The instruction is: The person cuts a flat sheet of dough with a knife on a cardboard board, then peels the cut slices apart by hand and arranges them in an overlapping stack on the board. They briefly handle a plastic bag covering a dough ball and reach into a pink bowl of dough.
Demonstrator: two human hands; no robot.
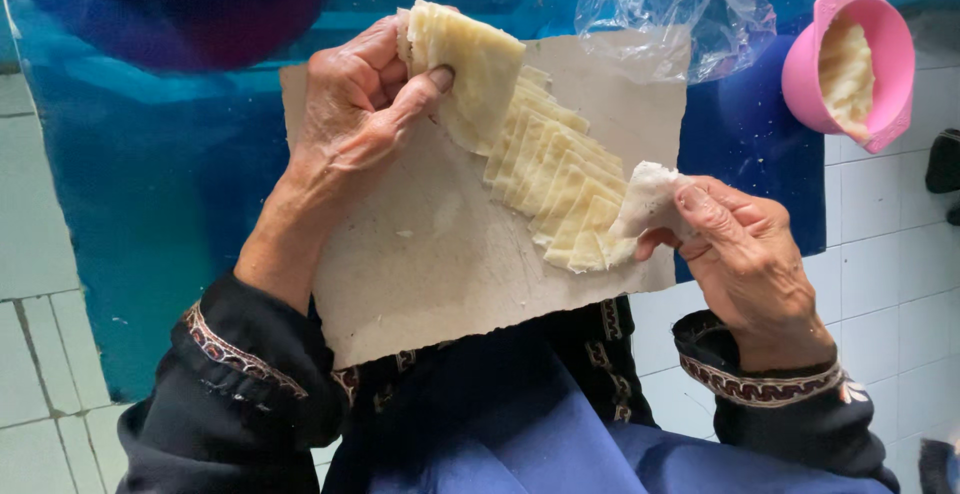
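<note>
- My left hand (355,104) is closed on the top of a stack of thin, pale dough squares (470,69), thumb pressed on the front sheet and fingers curled behind, lifting that end up off the paper.
- The rest of the dough squares (560,179) lie fanned out in an overlapping row, running diagonally down from my left hand toward my right.
- My right hand (745,259) pinches one floury white dough piece (648,199) between thumb and fingertips, right at the lower end of the fanned row and touching it.
- Everything rests on a rough-edged sheet of grey-brown paper (430,254) across my lap, above my dark blue clothing (500,424).
- A blue plastic sheet (150,174) covers the tiled floor (890,254) in front of me.
- A crumpled clear plastic bag (675,9) sits at the paper's far edge.
- A pink plastic scoop (885,49) with pale dough inside lies to the right, well apart from my hands.
</note>
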